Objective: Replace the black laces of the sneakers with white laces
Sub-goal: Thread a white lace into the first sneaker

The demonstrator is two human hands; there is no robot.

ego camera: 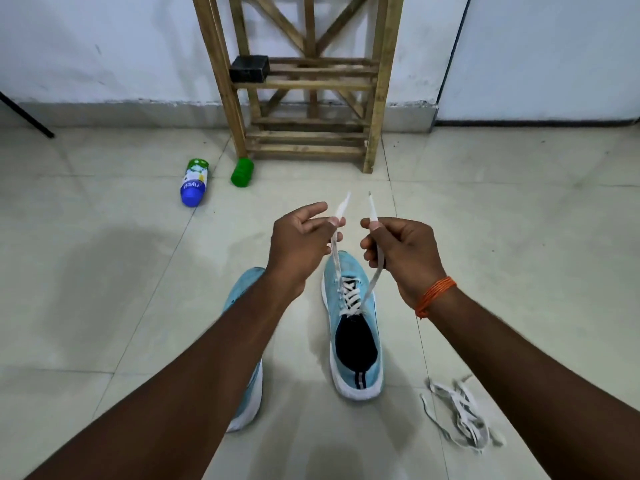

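Note:
A light blue sneaker (pixel 355 344) stands on the floor, toe pointing away, with a white lace (pixel 349 296) crossed through its eyelets. Both lace ends rise up from the shoe. My left hand (pixel 298 244) pinches the left end near its tip. My right hand (pixel 401 251) grips the right end, and an orange thread band circles that wrist. A second light blue sneaker (pixel 242 289) lies to the left, mostly hidden under my left forearm. A loose white lace (pixel 460 414) lies in a heap on the floor at the right.
A wooden rack (pixel 304 84) stands against the wall ahead, with a black box (pixel 249 68) on one shelf. A blue-capped bottle (pixel 194 183) lies on the tiles at left, next to a green container (pixel 242 172). A dark pole (pixel 27 116) leans at far left.

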